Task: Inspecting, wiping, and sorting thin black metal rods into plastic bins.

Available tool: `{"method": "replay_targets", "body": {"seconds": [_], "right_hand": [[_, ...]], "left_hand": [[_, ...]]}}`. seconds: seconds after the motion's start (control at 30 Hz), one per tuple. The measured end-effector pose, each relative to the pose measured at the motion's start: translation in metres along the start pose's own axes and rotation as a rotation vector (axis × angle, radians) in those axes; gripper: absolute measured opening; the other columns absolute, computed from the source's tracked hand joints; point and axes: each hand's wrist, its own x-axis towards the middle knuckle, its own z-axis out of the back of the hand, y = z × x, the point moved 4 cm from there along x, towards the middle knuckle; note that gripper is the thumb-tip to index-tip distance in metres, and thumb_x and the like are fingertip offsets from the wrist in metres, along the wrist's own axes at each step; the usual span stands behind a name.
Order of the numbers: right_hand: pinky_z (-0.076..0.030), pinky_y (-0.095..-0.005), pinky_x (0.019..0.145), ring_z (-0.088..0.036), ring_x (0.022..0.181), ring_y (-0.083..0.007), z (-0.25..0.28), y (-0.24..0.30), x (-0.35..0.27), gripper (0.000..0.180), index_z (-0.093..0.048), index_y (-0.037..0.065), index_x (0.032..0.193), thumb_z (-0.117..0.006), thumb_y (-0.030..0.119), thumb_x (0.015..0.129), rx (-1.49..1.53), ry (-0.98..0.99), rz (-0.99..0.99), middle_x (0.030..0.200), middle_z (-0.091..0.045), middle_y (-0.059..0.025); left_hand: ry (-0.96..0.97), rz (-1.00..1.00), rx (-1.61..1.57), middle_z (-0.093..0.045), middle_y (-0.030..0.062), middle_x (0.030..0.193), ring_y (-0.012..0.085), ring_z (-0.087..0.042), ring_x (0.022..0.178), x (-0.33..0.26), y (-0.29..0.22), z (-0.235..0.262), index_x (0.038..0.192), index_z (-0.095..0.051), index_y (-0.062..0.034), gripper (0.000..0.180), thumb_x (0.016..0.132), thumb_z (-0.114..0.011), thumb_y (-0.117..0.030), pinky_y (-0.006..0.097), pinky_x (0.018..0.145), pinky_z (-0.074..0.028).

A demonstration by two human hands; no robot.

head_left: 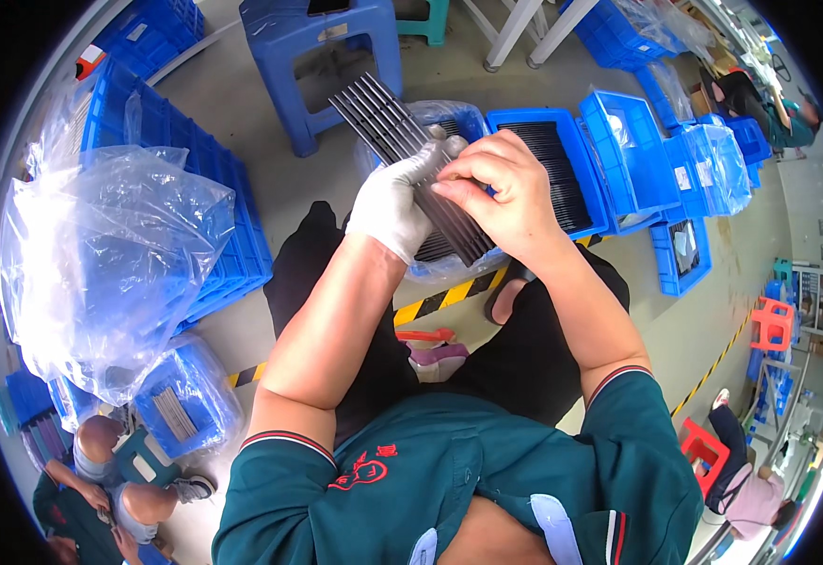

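Observation:
My left hand [392, 203], in a white glove, is closed around a bundle of long, thin dark grey rods [374, 111] lying side by side. The bundle slants from upper left to lower right, in front of my body. Against its right edge, my bare right hand [505, 184] has thumb and forefinger pinched together; what lies between the tips is too small to make out. Beneath the bundle stands a plastic-lined bin [472, 121], partly hidden by my hands, with more dark rods in it. To its right, a blue bin [596, 202] holds rows of similar dark rods.
A blue stool [284, 61] stands ahead. Left are stacked blue crates [242, 212] under clear plastic wrap [115, 254]. More blue bins [623, 141] sit at right. Yellow-black tape [444, 299] crosses the floor. Other people sit at lower left and far right, near red stools [771, 325].

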Motion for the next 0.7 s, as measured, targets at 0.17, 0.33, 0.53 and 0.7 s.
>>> {"method": "replay_targets", "body": {"seconds": [0.17, 0.33, 0.53, 0.7], "right_hand": [[-0.047, -0.0338, 0.070, -0.057, 0.078, -0.0227, -0.001, 0.014, 0.002, 0.015, -0.071, 0.009, 0.078, -0.079, 0.010, 0.065, -0.096, -0.006, 0.129, 0.078, -0.064, -0.0032], [-0.047, -0.0356, 0.071, -0.058, 0.081, -0.0217, -0.008, 0.010, -0.001, 0.012, -0.070, 0.010, 0.075, -0.077, 0.018, 0.069, -0.169, 0.041, 0.141, 0.080, -0.064, -0.0004], [-0.047, -0.0352, 0.070, -0.059, 0.075, -0.0229, 0.006, 0.008, 0.005, 0.013, -0.071, 0.009, 0.074, -0.078, 0.018, 0.069, -0.038, -0.034, 0.023, 0.074, -0.065, -0.0030], [-0.046, -0.0321, 0.074, -0.059, 0.078, -0.0225, -0.002, -0.002, 0.000, 0.013, -0.071, 0.005, 0.078, -0.079, 0.007, 0.068, 0.091, 0.033, -0.106, 0.078, -0.066, -0.0054]], "left_hand": [[-0.004, 0.004, -0.007, -0.064, 0.0153, 0.103, 0.0263, -0.063, 0.095, 0.002, 0.000, 0.005, 0.109, -0.058, 0.0025, 0.017, 0.094, -0.054, -0.004, 0.037, 0.085, -0.053], [-0.029, -0.012, 0.050, -0.065, 0.0145, 0.103, 0.0254, -0.064, 0.094, 0.000, 0.002, 0.002, 0.108, -0.060, 0.0028, 0.017, 0.093, -0.056, -0.005, 0.036, 0.086, -0.053], [-0.027, -0.009, 0.042, -0.065, 0.0156, 0.105, 0.0259, -0.064, 0.096, -0.001, -0.002, 0.002, 0.109, -0.060, 0.0016, 0.017, 0.093, -0.055, -0.004, 0.037, 0.087, -0.052], [-0.036, 0.003, 0.043, -0.063, 0.0152, 0.107, 0.0268, -0.061, 0.098, -0.004, 0.000, -0.005, 0.114, -0.057, 0.0000, 0.021, 0.097, -0.049, -0.009, 0.037, 0.089, -0.052]]}}
